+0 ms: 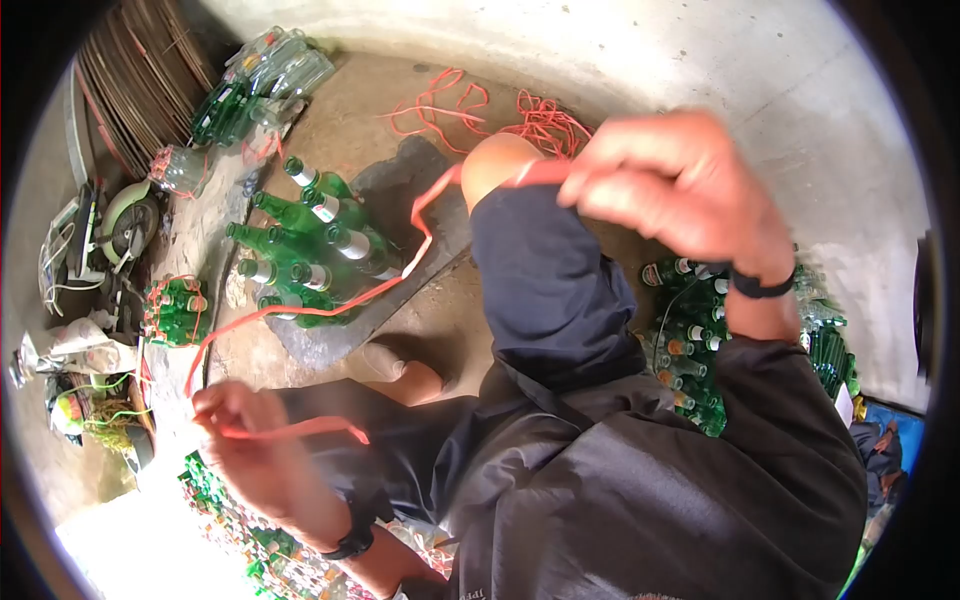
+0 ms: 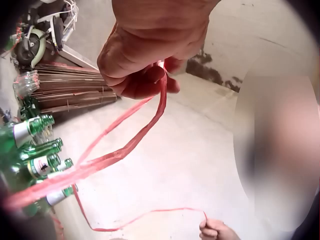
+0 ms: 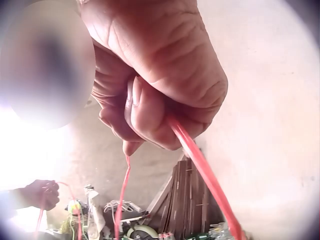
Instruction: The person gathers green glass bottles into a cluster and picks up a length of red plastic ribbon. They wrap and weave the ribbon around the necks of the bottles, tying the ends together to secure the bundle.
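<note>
A length of red plastic twine runs slack between my raised hands. My left hand, low at the left, pinches one end, and a short tail hangs past its fingers. In the left wrist view that hand has the twine between thumb and fingers. At the upper right, my right hand is blurred; the right wrist view shows its fingers curled round the twine. Below the strand, a cluster of green bottles stands upright on a dark slab, beside my bent knee.
Loose red twine lies heaped by the wall. More green bottles stand to my right. A tied bottle bundle, clear bottles, stacked brown sheets and a wheeled machine line the left side.
</note>
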### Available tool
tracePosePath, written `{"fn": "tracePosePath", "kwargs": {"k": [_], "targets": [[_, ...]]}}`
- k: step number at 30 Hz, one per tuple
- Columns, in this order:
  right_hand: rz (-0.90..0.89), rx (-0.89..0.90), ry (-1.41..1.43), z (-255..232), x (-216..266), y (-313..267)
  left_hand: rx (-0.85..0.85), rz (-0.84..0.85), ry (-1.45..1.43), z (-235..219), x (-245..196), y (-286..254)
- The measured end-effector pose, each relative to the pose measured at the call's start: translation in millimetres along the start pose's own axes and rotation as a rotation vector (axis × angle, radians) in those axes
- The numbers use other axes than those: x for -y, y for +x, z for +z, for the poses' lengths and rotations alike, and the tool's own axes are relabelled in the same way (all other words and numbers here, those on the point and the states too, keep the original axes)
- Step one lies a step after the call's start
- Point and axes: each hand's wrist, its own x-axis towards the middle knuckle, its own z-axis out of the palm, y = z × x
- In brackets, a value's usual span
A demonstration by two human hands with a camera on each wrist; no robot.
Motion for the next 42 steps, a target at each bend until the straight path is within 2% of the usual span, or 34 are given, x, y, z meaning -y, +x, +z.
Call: {"fn": "tracePosePath", "kwargs": {"k": [1,2,3,5,6,8,9,10,12,13,15,17,18,19,21,22,23,24,25,27,28,29,31,32,35,37,38,39,40,41,42], "targets": [[-0.168,0.049,0.007,16.1,-6.9,2.1,-0.003,0.012,0.341,12.2,12.1,-2.6],[-0.218,0.082,-0.046,28.4,-3.2,4.8,-0.006,0.024,0.683,23.0,23.3,-5.3],[-0.267,0.115,-0.098,41.4,1.1,6.5,0.142,0.071,0.672,23.5,39.5,-7.7],[-0.195,0.173,0.054,69.6,1.9,7.4,0.314,0.1,0.89,59.7,54.9,-22.6],[-0.202,0.196,0.057,79.7,2.9,11.2,0.335,-0.001,0.954,62.6,58.3,-27.6],[-0.217,0.081,0.126,103.3,-9.5,15.2,0.332,-0.236,1.027,68.2,58.7,-35.5],[-0.226,-0.002,0.149,112.1,-15.4,16.6,0.339,-0.238,1.029,61.6,61.7,-35.7],[-0.222,-0.008,0.149,110.1,-17.0,16.5,0.356,-0.211,1.061,48.9,67.5,-34.4],[-0.178,0.083,0.047,102.2,-24.3,20.0,0.397,-0.176,1.152,34.5,63.3,-32.3],[-0.179,0.081,0.033,98.2,-33.1,22.3,0.398,-0.183,1.153,25.9,59.3,-31.5],[-0.231,0.1,-0.02,79.3,-59.9,26.8,0.36,-0.237,0.85,1.4,53.8,-27.1],[-0.203,0.024,-0.071,49.6,-71.4,26.9,0.277,-0.271,0.559,-26.4,37.6,-15.3],[-0.109,0.013,-0.069,33.7,-85.7,25.1,0.112,-0.243,0.537,-37.4,26.5,-12.5],[-0.015,0.0,-0.068,18.0,-99.2,22.0,0.048,-0.242,0.389,-55.5,15.1,-4.8],[0.171,-0.134,0.094,-6.0,-111.0,13.8,-0.027,-0.2,0.072,-71.2,-9.0,7.4],[0.242,-0.16,0.103,-19.0,-113.0,9.3,-0.027,-0.205,0.072,-87.7,-22.1,13.8],[0.313,-0.188,0.113,-31.6,-116.4,4.8,0.008,-0.132,0.049,-108.4,-35.0,19.9],[0.309,-0.208,0.148,-41.0,-131.2,0.5,0.042,-0.058,0.027,-121.3,-43.8,23.0],[0.283,-0.228,0.125,-48.6,-142.0,-3.3,0.041,-0.061,0.028,-123.9,-48.3,23.5],[0.294,-0.261,0.137,-61.9,-160.5,-9.0,-0.005,0.041,-0.038,-127.5,-56.9,23.7],[0.295,-0.262,0.138,-66.7,-165.1,-10.8,0.077,0.021,-0.138,-137.3,-60.2,25.7],[0.283,-0.293,0.096,-69.8,-168.0,-12.2,0.077,0.02,-0.136,-143.1,-64.0,26.1],[0.273,-0.325,0.055,-72.3,-169.1,-14.1,-0.025,0.052,-0.16,-148.7,-68.5,26.5],[0.275,-0.348,0.082,-74.4,-167.0,-15.0,-0.024,0.049,-0.158,-151.6,-68.3,27.6],[0.284,-0.35,0.152,-80.2,-152.8,-17.7,0.024,0.017,-0.186,-146.6,-63.2,27.9],[0.348,-0.277,0.041,-77.9,-133.8,-18.4,0.107,0.026,-0.001,-136.3,-54.6,28.5],[0.321,-0.226,0.016,-70.5,-115.5,-18.3,0.108,0.026,0.0,-126.8,-48.2,28.4],[0.294,-0.175,-0.01,-57.5,-93.8,-18.5,0.21,-0.034,0.046,-113.8,-39.7,27.3],[0.377,-0.132,-0.006,-41.6,-74.6,-18.6,0.313,-0.094,0.093,-89.0,-26.9,25.1],[0.2,-0.05,-0.002,-24.5,-64.2,-15.8,0.314,-0.094,0.094,-62.9,-10.1,18.7],[0.068,0.009,-0.035,-8.9,-60.3,-16.3,-0.006,0.019,0.282,-17.2,15.3,6.5]]}}
